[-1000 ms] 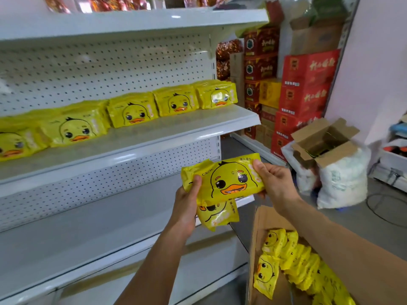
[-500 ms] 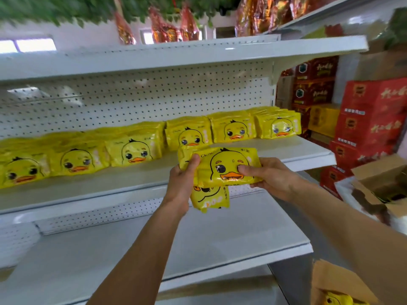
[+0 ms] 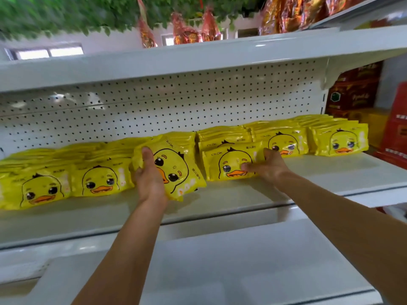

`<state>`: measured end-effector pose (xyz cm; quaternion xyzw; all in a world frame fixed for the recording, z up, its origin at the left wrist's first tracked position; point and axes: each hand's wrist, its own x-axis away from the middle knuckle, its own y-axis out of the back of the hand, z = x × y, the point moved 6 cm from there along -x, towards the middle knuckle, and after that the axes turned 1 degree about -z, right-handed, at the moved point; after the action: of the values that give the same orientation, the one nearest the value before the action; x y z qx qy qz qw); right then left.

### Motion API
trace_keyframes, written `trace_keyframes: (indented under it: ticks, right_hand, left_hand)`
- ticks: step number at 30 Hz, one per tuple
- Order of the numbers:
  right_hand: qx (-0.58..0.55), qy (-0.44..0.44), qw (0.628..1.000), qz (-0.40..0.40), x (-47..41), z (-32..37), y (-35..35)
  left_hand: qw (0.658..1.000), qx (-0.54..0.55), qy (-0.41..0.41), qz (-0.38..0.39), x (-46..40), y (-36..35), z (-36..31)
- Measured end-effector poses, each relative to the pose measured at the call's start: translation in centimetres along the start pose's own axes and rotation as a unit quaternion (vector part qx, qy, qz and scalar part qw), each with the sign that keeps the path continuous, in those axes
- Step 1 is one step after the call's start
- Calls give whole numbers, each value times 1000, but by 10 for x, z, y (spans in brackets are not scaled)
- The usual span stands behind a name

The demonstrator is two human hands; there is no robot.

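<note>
Yellow packs printed with a duck face stand in a row on a white shelf (image 3: pixel 220 203). My left hand (image 3: pixel 149 175) grips one tilted duck pack (image 3: pixel 176 166) at its left edge, the pack's lower corner touching the shelf. My right hand (image 3: pixel 267 165) holds a second duck pack (image 3: pixel 229 164) by its right end, thumb on the front, set upright on the shelf in front of a stack of the same packs. More duck packs stand at the left (image 3: pixel 44 188) and at the right (image 3: pixel 339 142).
A perforated white back panel (image 3: pixel 176 102) closes the shelf behind. Another shelf board (image 3: pixel 198 53) runs overhead, with red-orange bags and green leaves above it. A lower white shelf (image 3: pixel 220 271) lies below. Red and yellow cartons (image 3: pixel 394 133) stand at the right.
Both hands have moved up and forward from chest height to the shelf. The two packs held together have been split, one in each hand, and now touch the shelf.
</note>
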<state>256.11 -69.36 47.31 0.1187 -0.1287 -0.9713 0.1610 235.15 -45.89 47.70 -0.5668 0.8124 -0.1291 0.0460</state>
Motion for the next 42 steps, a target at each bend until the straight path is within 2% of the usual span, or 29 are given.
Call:
trace_keyframes:
  ticks: [10, 12, 14, 16, 18, 20, 22, 24, 26, 30, 34, 37, 42]
  right_hand:
    - [66, 39, 997, -24, -44, -3, -22]
    - [104, 23, 994, -20, -48, -6, -22]
    - [183, 20, 981, -55, -48, -4, -17]
    - [240, 76, 958, -138, -39, 5, -8]
    - [175, 166, 957, -164, -19, 24, -6]
    - [44, 168, 982, -71, -3, 36, -13]
    - [-48, 92, 991, 84, 13, 39, -31]
    - [-131, -24, 971, 196, 26, 31, -46]
    - [-222, -111, 942, 228, 34, 21, -49]
    - [-280, -127, 942, 135, 29, 7, -20]
    - [-303, -90, 947, 52, 23, 0, 21]
    - [-318, -84, 944, 11, 28, 0, 38]
    - [-298, -8, 946, -131, 30, -4, 67]
  left_hand:
    - [998, 32, 53, 22, -12, -34, 15]
    - [997, 39, 58, 16, -10, -38, 18]
    - [997, 52, 63, 15, -7, -43, 20]
    - [995, 71, 70, 18, -1, -49, 22]
    - [989, 115, 81, 38, 8, -59, 23]
    - [979, 169, 96, 61, 17, -70, 24]
    - [968, 214, 100, 85, 26, -82, 23]
    - [958, 248, 101, 99, 37, -94, 26]
    - [948, 282, 96, 109, 48, -106, 30]
    - [946, 295, 67, 119, 66, -117, 29]
    - [972, 214, 41, 87, 77, -113, 28]
    - [973, 202, 60, 91, 91, -117, 33]
    - [968, 213, 104, 85, 103, -129, 43]
